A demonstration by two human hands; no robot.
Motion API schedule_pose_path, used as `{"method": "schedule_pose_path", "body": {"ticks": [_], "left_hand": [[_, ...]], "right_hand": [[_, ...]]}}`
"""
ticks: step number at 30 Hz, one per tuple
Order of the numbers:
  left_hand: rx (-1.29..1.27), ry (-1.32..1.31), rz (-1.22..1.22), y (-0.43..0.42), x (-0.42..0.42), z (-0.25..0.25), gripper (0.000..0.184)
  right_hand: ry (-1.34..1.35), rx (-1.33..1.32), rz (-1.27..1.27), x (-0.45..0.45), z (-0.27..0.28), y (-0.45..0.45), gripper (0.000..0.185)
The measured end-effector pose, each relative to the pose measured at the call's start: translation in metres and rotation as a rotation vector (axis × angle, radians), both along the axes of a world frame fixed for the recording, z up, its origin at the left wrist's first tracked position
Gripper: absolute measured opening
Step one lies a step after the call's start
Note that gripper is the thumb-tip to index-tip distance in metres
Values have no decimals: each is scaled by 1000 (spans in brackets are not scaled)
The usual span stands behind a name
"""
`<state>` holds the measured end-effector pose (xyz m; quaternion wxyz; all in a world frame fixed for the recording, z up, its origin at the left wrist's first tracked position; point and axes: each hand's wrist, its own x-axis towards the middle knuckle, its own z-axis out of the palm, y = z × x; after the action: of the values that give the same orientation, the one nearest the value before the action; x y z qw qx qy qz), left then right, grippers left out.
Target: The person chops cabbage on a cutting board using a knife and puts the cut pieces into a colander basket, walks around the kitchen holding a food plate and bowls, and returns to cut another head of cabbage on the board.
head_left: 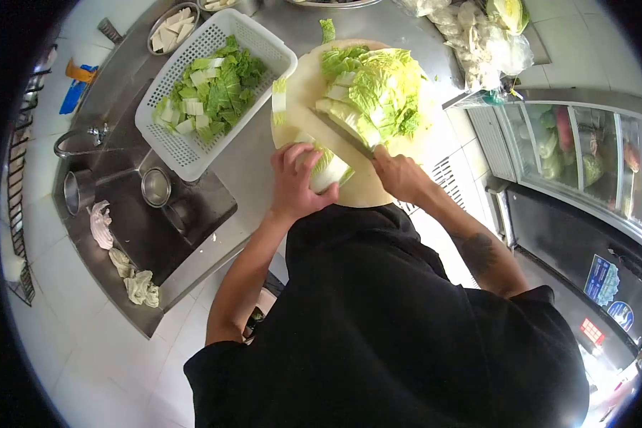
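My left hand (297, 180) presses a piece of napa cabbage (329, 168) onto the round cutting board (299, 78), fingers curled over it near the edge closest to me. In my right hand (399, 175) is the handle of a kitchen knife (349, 138). Its blade points up and left across the board, between the held piece and a heap of cut cabbage (381, 93). A single strip of cabbage (279, 100) lies at the board's left edge. Left of the board, a white perforated basket (271, 43) holds chopped leaves and stems.
A sink (121, 235) with a faucet (85, 139) and metal bowl (155, 187) is on the left. Beyond the basket stands a metal container (171, 30) of white pieces. Bagged produce (485, 50) sits at upper right, above a glass-door refrigerator (585, 150).
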<state>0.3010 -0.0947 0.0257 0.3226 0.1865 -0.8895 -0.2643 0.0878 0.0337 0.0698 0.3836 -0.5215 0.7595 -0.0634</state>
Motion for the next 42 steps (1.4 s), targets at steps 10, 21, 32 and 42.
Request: {"method": "schedule_pose_path", "body": {"ticks": [10, 21, 32, 42], "left_hand": [[46, 52, 138, 17, 1, -8, 61], [24, 37, 127, 14, -11, -6, 47], [15, 99, 139, 14, -15, -20, 51], [-26, 94, 132, 14, -16, -34, 50]], "right_hand": [[92, 44, 54, 14, 107, 4, 13], [140, 182, 240, 27, 140, 2, 9], [163, 175, 288, 35, 132, -18, 9], [137, 85, 208, 30, -2, -8, 18]]}}
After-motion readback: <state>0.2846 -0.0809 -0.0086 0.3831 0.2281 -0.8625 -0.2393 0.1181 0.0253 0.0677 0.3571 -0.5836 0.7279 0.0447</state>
